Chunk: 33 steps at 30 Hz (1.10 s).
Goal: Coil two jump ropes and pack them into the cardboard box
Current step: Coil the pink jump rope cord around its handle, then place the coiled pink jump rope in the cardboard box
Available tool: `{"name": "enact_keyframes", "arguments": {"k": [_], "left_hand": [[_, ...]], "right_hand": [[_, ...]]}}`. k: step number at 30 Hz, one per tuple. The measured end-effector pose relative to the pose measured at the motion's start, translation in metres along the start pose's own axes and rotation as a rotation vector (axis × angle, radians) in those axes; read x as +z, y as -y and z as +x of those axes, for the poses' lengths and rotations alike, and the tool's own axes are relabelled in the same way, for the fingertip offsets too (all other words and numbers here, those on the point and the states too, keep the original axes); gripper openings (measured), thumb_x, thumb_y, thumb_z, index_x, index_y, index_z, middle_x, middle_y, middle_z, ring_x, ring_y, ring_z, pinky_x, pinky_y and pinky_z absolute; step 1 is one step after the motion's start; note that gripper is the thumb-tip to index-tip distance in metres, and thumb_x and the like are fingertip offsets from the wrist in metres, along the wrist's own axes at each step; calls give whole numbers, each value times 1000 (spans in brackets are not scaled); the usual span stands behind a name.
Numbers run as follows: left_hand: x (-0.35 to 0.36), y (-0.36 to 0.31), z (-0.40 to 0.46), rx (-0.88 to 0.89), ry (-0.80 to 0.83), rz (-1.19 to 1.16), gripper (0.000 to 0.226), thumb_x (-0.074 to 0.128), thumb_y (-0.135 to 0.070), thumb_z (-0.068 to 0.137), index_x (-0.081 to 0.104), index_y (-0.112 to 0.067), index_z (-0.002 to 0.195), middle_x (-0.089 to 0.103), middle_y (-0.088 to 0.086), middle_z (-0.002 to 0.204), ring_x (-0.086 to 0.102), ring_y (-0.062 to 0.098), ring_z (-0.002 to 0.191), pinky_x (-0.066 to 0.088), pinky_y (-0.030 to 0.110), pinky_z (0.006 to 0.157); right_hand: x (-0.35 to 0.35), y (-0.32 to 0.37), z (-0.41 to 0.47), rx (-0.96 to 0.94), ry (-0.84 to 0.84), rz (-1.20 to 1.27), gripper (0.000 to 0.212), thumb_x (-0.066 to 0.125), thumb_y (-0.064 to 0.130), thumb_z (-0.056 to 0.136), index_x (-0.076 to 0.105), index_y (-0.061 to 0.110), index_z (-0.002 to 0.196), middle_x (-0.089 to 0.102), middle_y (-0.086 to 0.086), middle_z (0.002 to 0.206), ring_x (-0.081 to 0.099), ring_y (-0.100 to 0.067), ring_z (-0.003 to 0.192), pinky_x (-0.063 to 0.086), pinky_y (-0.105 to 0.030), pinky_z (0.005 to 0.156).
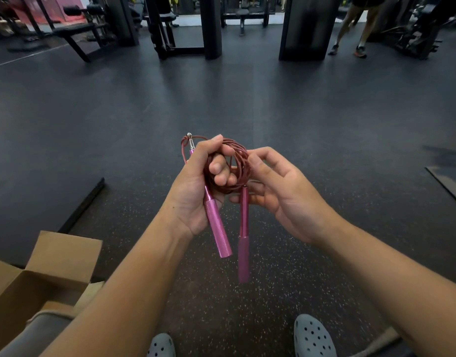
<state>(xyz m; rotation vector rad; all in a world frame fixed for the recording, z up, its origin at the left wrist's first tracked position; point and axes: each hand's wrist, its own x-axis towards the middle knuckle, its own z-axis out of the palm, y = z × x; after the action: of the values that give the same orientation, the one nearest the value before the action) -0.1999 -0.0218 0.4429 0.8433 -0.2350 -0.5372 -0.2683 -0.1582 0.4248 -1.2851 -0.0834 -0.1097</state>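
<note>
Progress: one jump rope (229, 166) is looking fully coiled but is not yet packed; no second rope is showing, so its state cannot be told. The cardboard box (41, 274) is sitting open at near left on the gym floor (221, 99), its contents unclear.

Item: dark red cord in tight loops, two pink metal handles (217, 225) hanging down, held mid-air at centre. The left hand (196, 191) is gripping coil and one handle; the right hand (275, 186) is pinching the coil's right side, other fingers loosely curled.
</note>
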Motion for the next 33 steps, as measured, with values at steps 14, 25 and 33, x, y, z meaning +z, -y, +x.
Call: {"name": "enact_keyframes", "arguments": {"k": [14, 25, 33], "left_hand": [[-39, 0, 8, 158, -161, 385, 39, 72, -41, 91, 71, -2, 97, 61, 26, 79, 64, 35, 78, 60, 47, 77], [-107, -66, -34, 106, -296, 644, 19, 54, -18, 105, 63, -5, 116, 65, 7, 91, 67, 26, 89, 59, 42, 91], [-184, -135, -119, 81, -546, 713, 24, 71, -3, 91, 70, -2, 115, 73, 30, 109, 75, 38, 98, 64, 32, 73]], "right_hand": [[20, -9, 19, -45, -204, 62, 36, 74, 20, 77, 75, 9, 112, 78, -9, 92, 72, -16, 82, 57, -28, 66], [85, -42, 58, 82, -50, 2, 42, 71, 10, 88, 65, 5, 129, 76, -21, 108, 73, -27, 98, 62, -32, 80], [187, -91, 80, 153, 169, -46, 31, 71, 7, 89, 70, 6, 120, 78, -17, 105, 75, -28, 101, 63, -32, 81]]}}
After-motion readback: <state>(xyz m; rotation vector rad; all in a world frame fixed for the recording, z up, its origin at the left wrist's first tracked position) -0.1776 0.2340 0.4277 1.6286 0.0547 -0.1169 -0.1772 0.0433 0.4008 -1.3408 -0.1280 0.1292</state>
